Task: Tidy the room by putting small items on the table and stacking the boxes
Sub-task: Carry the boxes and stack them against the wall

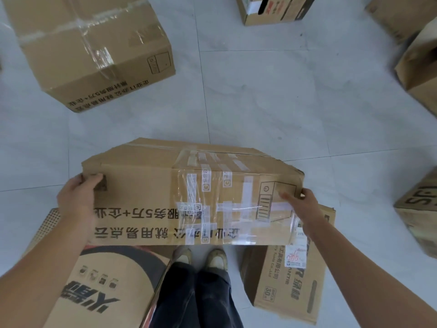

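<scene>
Closest in, I see dark trousers [196, 297] and pale shoes [216, 259] on the tiled floor [260, 95], with a printed box [106, 287] to the left of the legs and a labelled box [288, 278] to the right. Just beyond the shoes is the long taped box [165, 200], held level between both hands and covering the far edges of those two boxes. The left hand [79, 195] grips its left end, fingers curled over the upper corner. The right hand [301, 201] holds the right end, thumb flat along the front face and fingers wrapped round the edge. Farther off, a large taped carton [89, 50] sits on the floor at upper left, a box with a hand-hole [272, 10] at the top, and more boxes [421, 67] along the right side.
</scene>
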A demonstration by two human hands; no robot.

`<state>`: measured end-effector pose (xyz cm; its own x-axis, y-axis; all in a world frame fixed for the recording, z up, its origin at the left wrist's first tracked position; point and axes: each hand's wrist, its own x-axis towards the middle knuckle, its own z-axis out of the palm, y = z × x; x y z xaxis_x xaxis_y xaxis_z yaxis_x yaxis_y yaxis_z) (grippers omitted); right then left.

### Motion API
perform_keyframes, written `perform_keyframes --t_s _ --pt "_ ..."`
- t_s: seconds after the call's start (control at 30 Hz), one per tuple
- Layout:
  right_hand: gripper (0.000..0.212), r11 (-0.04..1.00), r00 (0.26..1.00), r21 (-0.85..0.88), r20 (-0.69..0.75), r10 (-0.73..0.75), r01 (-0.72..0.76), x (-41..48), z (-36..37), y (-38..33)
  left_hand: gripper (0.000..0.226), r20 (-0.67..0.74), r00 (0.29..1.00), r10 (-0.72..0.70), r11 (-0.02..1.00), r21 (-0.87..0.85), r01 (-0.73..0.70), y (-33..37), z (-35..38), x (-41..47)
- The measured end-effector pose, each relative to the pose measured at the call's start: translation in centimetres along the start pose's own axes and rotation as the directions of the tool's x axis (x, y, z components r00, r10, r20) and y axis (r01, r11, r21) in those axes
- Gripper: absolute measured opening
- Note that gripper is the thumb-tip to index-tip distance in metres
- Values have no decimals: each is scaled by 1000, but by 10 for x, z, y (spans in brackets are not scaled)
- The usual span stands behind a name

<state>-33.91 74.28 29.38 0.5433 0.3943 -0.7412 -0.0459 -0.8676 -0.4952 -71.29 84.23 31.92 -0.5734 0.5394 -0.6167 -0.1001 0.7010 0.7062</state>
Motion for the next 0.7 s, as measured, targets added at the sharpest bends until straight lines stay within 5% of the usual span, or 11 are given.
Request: perform_keyframes --t_s 0.27,0.7 --pt "23 998 995 -24 -77 -55 53 -54 -54 -28 33 133 972 195 970 122 -211 54 -30 -56" --pt "29 963 869 198 -491 -62 181 -284 -198 -37 38 380 870 315 944 -29 -329 171 -92 -226"
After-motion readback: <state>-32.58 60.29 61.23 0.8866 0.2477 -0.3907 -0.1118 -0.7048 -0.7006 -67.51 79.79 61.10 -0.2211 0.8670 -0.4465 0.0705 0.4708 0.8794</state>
